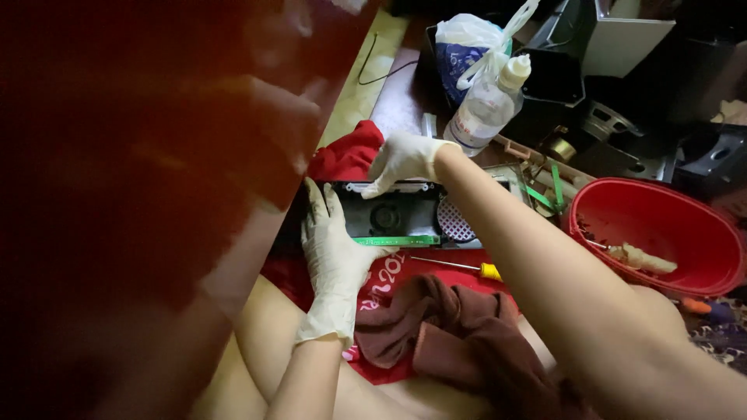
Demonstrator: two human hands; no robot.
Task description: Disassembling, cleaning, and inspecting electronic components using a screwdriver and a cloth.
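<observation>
Both my hands wear pale latex gloves. My left hand (333, 247) lies flat against the left end of a black electronic unit (393, 214) with a round hub, a green circuit board edge and a perforated metal grille (454, 224). My right hand (403, 159) grips the unit's far top edge with curled fingers. The unit rests on a red cloth (348, 155). A yellow-handled screwdriver (467, 267) lies just in front of it, beside a brown rag (451, 327).
A large blurred dark red shape (140, 194) fills the left side. A clear plastic bottle (486, 105) and a white plastic bag (471, 47) stand behind. At right, a red basin (661, 233) holds a pale brush. Dark equipment sits at back right.
</observation>
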